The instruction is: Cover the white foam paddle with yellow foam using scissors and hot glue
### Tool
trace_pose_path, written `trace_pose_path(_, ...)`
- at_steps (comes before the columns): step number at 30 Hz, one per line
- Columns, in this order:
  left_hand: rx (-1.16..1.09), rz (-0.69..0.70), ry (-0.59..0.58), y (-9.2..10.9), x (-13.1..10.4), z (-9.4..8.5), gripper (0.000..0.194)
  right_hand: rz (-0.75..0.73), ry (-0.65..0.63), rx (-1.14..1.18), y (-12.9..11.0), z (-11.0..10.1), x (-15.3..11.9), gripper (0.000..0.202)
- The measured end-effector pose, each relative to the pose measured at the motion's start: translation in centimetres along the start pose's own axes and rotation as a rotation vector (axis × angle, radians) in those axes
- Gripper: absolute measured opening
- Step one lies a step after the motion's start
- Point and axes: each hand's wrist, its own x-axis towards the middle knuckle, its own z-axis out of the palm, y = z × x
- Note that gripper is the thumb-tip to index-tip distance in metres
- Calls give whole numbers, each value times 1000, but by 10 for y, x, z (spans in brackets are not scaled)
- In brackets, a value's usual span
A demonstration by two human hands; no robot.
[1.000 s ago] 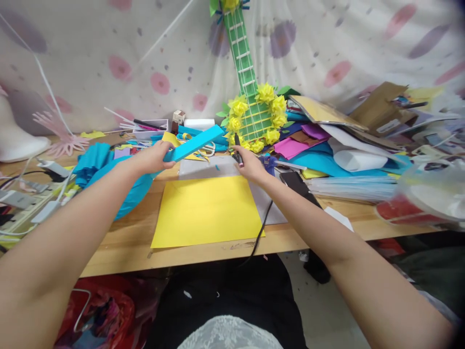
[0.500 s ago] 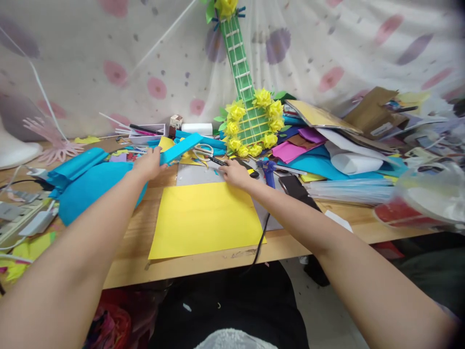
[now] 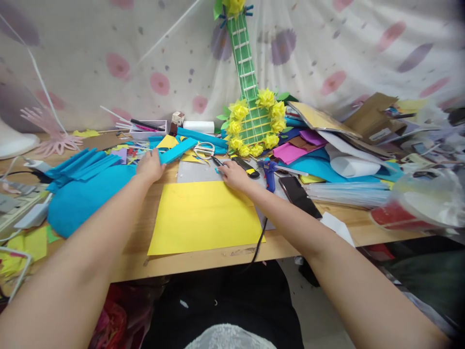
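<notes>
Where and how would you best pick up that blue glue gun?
I'd take the glue gun by its handle, coming from the front edge of the table: it seems to lie on its side, handle pointing that way.

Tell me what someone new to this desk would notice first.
Probably the green guitar ringed with yellow flowers, upright at the back against the spotted curtain. Next would come the big yellow sheet at the front middle of the desk, then the bright blue strip in the left hand, just beyond the sheet.
</notes>
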Motion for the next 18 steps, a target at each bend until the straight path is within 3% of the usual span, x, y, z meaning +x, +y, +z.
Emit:
trace_pose_path(3,-47,88,89,17,-8,-1,50,-35,-9,17,-9,-15,-3,39)
trace_pose_path(6,-110,190,129,36,-19,0,43,-48,39,73,-23,-42,-7,37)
trace_pose_path(9,-145,289,134,50,-31,3,40,-74,148,158,-33,-86,-19,31)
trace_pose_path(12,-182,325,134,55,-39,6,37,10,288,224,-30,-140,-43,28)
trace_pose_path(14,-212,314,140,55,-42,6,36,114,440,236,-14,-173,-64,32)
trace_pose_path(16,-243,299,151,53,-43,4,36,220,623,249,17,-195,-86,33)
trace_pose_path(17,-255,295,156,53,-43,2,36,301,642,216,38,-199,-97,29)
trace_pose_path(18,-264,289,159,52,-43,1,36,377,531,155,60,-199,-106,22)
